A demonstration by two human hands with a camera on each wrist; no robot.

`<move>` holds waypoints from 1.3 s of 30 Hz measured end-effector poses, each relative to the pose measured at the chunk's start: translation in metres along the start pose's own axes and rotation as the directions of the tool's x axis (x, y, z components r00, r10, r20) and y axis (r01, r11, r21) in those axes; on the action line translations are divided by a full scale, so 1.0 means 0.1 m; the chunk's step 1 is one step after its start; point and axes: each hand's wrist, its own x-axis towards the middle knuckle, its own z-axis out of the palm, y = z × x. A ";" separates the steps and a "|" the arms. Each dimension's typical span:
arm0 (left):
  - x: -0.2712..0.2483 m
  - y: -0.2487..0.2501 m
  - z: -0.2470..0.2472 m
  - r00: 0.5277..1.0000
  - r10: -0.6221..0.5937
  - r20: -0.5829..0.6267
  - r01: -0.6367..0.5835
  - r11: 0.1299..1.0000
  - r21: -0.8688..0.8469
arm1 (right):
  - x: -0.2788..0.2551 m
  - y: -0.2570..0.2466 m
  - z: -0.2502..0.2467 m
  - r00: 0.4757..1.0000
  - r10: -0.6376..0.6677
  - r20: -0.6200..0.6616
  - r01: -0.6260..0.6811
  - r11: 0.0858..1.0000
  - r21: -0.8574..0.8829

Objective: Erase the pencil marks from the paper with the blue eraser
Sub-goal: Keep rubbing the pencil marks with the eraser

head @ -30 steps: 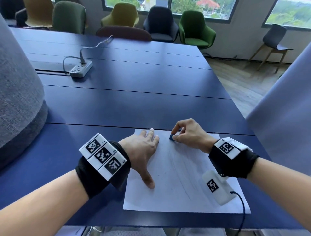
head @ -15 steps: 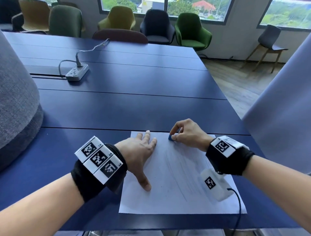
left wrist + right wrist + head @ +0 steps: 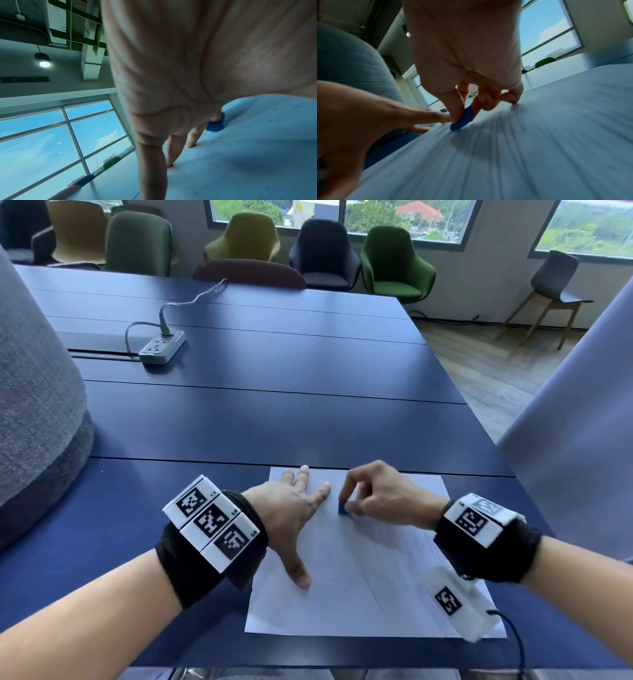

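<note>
A white paper (image 3: 376, 577) with faint grey pencil lines lies at the near edge of the dark blue table (image 3: 257, 422). My left hand (image 3: 291, 508) lies flat on the sheet's left part, fingers spread and straight, thumb pointing back toward me. My right hand (image 3: 370, 498) pinches the small blue eraser (image 3: 342, 506) between thumb and forefinger, its lower edge on the paper just right of the left forefinger. In the right wrist view the eraser (image 3: 464, 118) touches the streaked paper (image 3: 539, 148). The left wrist view shows the eraser (image 3: 216, 125) beyond my straight fingers (image 3: 193, 136).
A grey power strip (image 3: 162, 347) with its cable lies far back on the left of the table. Chairs (image 3: 394, 265) line the far edge. A grey chair back (image 3: 37, 405) stands close on my left and pale fabric (image 3: 582, 422) on my right.
My right hand has drawn the eraser a little nearer to me and toward the left forefinger. The left hand stays flat on the sheet.
</note>
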 end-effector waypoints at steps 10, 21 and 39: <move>-0.01 0.02 -0.01 1.000 -0.009 0.013 0.009 1.000 0.008 | -0.11 -0.03 0.06 0.989 -0.105 0.106 0.111 0.992 -0.053; 0.00 0.01 0.00 1.000 -0.019 0.020 0.020 1.000 -0.006 | -0.13 -0.07 0.07 0.977 -0.108 0.182 0.121 0.990 -0.065; 0.02 0.03 -0.01 0.999 -0.019 0.033 0.018 1.000 0.016 | -0.05 -0.06 0.05 0.995 -0.093 -0.029 0.091 0.993 -0.068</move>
